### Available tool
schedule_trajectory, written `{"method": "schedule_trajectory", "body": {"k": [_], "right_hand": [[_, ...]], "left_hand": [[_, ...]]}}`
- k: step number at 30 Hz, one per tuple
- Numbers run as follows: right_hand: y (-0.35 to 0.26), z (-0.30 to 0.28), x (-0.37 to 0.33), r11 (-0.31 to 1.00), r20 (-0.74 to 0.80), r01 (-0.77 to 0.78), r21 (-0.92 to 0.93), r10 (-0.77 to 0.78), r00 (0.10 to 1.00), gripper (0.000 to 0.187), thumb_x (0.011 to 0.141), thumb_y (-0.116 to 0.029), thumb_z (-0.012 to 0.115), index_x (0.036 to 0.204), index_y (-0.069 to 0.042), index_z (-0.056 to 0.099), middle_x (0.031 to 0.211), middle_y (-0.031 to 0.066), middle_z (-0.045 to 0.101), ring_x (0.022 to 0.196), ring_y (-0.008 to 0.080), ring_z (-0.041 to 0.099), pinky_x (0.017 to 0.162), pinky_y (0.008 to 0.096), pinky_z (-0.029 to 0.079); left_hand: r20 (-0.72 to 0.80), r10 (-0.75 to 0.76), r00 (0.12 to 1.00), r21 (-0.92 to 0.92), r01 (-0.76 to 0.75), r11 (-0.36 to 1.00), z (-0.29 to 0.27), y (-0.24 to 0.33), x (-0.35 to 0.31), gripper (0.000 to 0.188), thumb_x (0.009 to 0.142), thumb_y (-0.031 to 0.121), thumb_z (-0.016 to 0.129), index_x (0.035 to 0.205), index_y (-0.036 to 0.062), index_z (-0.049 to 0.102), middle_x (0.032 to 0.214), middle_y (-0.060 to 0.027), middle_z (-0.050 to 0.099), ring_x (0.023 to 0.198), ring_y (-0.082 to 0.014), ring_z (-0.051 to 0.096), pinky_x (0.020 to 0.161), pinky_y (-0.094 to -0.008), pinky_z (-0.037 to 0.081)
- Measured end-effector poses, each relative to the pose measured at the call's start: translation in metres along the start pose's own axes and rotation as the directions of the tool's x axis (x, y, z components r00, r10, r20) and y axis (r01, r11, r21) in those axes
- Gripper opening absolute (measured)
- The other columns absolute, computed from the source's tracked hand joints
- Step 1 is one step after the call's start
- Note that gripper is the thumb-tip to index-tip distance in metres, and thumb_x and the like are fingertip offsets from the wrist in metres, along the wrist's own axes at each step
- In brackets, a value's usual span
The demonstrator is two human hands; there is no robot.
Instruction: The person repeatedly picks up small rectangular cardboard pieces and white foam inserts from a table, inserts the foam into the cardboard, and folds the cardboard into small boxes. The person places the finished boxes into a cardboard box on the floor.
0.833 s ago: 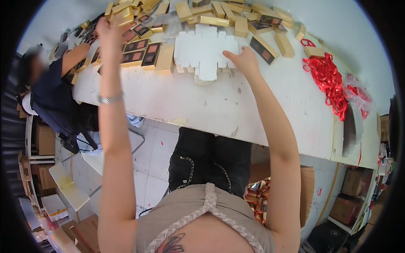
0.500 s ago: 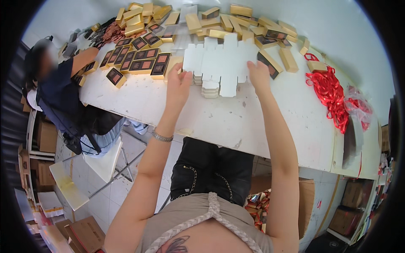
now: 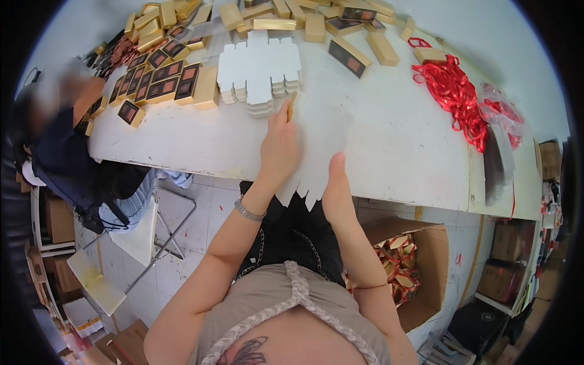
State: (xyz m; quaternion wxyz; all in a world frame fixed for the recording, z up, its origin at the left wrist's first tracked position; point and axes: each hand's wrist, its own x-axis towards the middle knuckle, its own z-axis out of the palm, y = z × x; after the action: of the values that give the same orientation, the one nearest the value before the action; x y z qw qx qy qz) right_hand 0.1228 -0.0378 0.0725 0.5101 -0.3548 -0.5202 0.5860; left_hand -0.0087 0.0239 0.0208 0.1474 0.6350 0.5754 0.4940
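A flat white carton blank (image 3: pixel 317 135) with a gold strip along its edge is tilted over the front of the table, its notched lower end past the edge. My left hand (image 3: pixel 280 143) grips its left side. My right hand (image 3: pixel 338 193) is at its lower right side, thumb on top and the other fingers hidden under it. The blank is smeared by motion. Beyond my left hand lies a stack of white carton blanks (image 3: pixel 258 70). To its left are gold boxes with dark windowed fronts (image 3: pixel 163 90).
Several gold boxes (image 3: pixel 274 24) pile up along the back of the table (image 3: pixel 389 128). Red ribbon (image 3: pixel 453 100) is heaped at the right. Below stands a cardboard box (image 3: pixel 429 267) of ribboned gold packs. A person (image 3: pixel 55 128) sits at the left beside a folding chair (image 3: pixel 137 240).
One blank has come off the stack, carried toward me between both hands. My right hand has moved down and nearer; the view has shifted right.
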Motion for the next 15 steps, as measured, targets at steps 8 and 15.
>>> {"method": "schedule_trajectory", "body": {"k": [8,15], "right_hand": [[0.013,-0.015,-0.004,0.895,-0.050,-0.153,0.418,0.191,0.980,0.073,0.095,-0.056,0.032,0.138,0.003,0.032,0.135,0.0124,0.045,0.124,0.0227,0.043,0.104,0.0353,0.034],[0.023,-0.028,0.012,0.975,-0.357,-0.196,-0.103,0.148,0.922,0.035,0.092,-0.022,0.056,0.116,0.003,0.051,0.090,0.0062,0.064,0.080,0.0125,0.061,0.070,0.0287,0.048]], "left_hand": [[0.283,-0.382,0.880,-0.469,0.474,0.745,-0.022,0.015,-0.012,0.041,0.088,0.012,0.060,0.123,-0.0025,0.045,0.099,-0.0075,0.061,0.086,-0.0144,0.059,0.075,-0.0287,0.048],[0.292,-0.088,0.952,-0.249,0.164,0.955,-0.038,0.049,-0.037,0.036,0.090,0.012,0.054,0.121,-0.0024,0.042,0.082,-0.0124,0.062,0.070,-0.0198,0.061,0.064,-0.0317,0.049]]}}
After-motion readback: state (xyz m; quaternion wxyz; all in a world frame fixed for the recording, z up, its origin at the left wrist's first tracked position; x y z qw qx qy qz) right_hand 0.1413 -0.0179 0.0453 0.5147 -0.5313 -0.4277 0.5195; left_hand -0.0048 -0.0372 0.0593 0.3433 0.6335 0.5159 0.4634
